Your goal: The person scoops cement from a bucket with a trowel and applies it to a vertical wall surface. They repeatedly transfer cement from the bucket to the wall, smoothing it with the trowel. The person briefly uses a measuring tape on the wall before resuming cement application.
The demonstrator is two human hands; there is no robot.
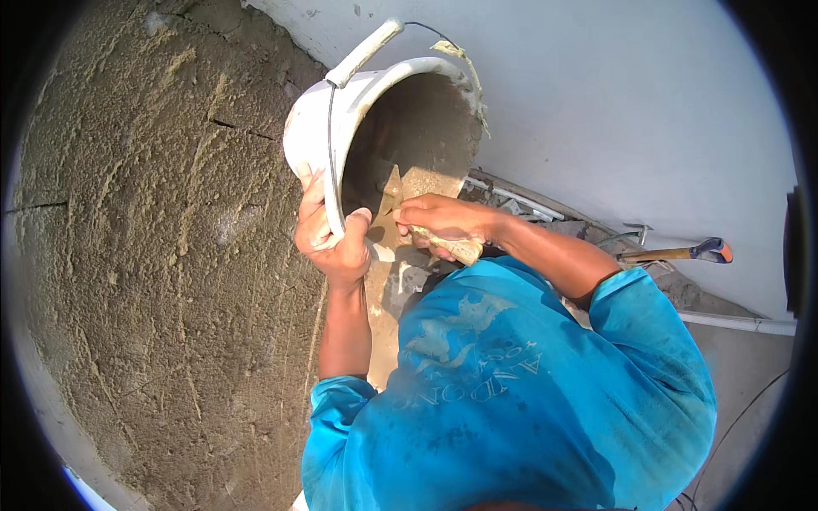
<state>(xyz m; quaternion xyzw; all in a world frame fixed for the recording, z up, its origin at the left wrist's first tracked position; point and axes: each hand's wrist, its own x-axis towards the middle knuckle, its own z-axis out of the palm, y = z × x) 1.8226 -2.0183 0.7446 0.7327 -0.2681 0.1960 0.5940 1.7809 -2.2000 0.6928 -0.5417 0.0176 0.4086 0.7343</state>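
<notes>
Left hand (341, 243), center: thumb over rim, fingers curled against outside of white bucket (313, 128), pinching its wall. Right hand (447, 220), just right: fingers wrapped around crusted handle of trowel (390, 189), blade pointing up at bucket mouth. Bucket upper center, tipped on side, mouth toward lower right. Blue shirt (545, 383) lower center. Rough mortar surface (153, 221) filling left. Pale wall (613, 111) upper right. Wooden-handled tool (669, 254) right.

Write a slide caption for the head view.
Left hand holds a tilted white bucket, right hand a trowel, beside a mortar-coated wall.
</notes>
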